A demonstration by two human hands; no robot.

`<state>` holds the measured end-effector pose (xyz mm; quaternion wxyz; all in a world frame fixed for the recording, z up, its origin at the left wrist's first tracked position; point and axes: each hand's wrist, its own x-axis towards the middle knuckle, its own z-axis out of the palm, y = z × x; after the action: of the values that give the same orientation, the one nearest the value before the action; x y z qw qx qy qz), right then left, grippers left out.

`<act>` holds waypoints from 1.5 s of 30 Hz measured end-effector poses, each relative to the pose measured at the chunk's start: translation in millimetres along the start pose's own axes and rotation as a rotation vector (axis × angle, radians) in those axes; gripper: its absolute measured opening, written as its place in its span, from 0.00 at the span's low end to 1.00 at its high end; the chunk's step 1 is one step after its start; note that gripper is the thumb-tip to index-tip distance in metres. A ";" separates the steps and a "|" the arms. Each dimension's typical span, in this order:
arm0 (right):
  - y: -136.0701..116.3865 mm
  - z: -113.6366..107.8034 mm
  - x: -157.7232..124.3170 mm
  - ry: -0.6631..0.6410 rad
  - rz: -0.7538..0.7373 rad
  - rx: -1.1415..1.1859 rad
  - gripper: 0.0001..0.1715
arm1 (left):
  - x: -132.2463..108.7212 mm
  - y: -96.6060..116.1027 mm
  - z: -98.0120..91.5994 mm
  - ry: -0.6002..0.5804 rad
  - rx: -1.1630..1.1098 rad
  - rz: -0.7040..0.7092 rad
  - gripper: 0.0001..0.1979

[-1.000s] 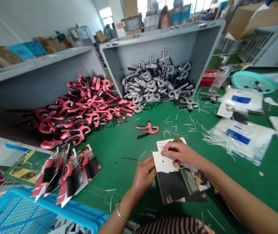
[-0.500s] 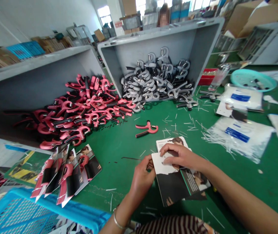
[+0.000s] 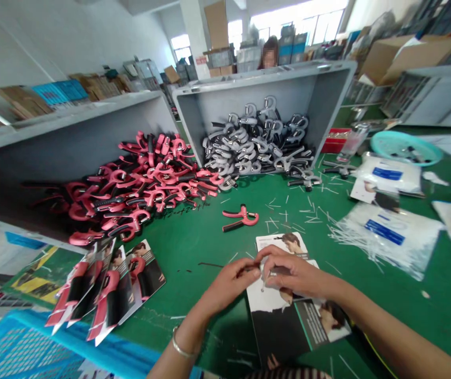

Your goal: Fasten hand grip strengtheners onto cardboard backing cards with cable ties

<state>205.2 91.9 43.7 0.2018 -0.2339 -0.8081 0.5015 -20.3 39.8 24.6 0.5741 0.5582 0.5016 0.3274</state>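
In the head view my left hand (image 3: 231,279) and my right hand (image 3: 294,271) meet over a printed backing card (image 3: 275,321). Fingertips of both hands are pinched close together above the card's white upper part, near a small hole. What they hold, if anything, is hidden or too thin to make out. Under and behind that card more printed cards (image 3: 265,242) show. Beyond my hands a single red hand grip strengthener (image 3: 241,218) with black handles lies on the green table (image 3: 194,237). Several carded red hand grips (image 3: 109,295) lean together at the left.
Grey crates on their sides hold heaps of red hand grips (image 3: 158,173) and grey hand grips (image 3: 253,142). At right are a plastic bag of white ties (image 3: 387,237), scattered ties and a turquoise basin (image 3: 407,150). A blue basket (image 3: 71,337) sits front left. A person is behind the crates.
My left hand has left the card's left edge and moved in to meet my right fingertips. The right hand has lifted slightly off the card. The whole view has shifted slightly downward.
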 end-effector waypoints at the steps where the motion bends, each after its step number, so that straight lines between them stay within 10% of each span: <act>1: -0.3 -4.7 -1.1 -0.012 -0.008 -0.020 0.09 | 1.4 -0.5 -1.4 -0.079 -0.020 -0.024 0.17; 7: -0.3 -53.3 30.9 0.329 0.085 -0.374 0.15 | -6.8 -7.3 10.1 0.218 -0.211 -0.047 0.18; 14: 12.4 -21.8 161.0 -0.065 0.411 -0.543 0.11 | -16.1 -38.6 68.8 0.166 -0.163 -0.203 0.28; 19: 35.4 3.1 192.5 -0.106 0.551 -0.626 0.19 | -20.4 -44.3 65.7 0.054 0.004 -0.190 0.30; 27: 66.0 -32.5 164.6 -0.040 0.660 -0.712 0.19 | -19.0 -49.5 49.2 -0.096 -0.042 -0.176 0.33; 37: 53.8 -80.7 141.5 0.046 0.707 -0.376 0.16 | 26.6 -29.4 -32.2 0.257 0.011 -0.001 0.23; 45: 5.0 -101.9 30.9 0.287 0.488 -0.152 0.23 | 71.7 8.4 -30.4 0.283 0.060 0.289 0.34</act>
<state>238.3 184.8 84.4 0.1695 -0.5044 -0.7264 0.4350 -27.1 117.8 21.5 0.4281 0.5897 0.5012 0.4666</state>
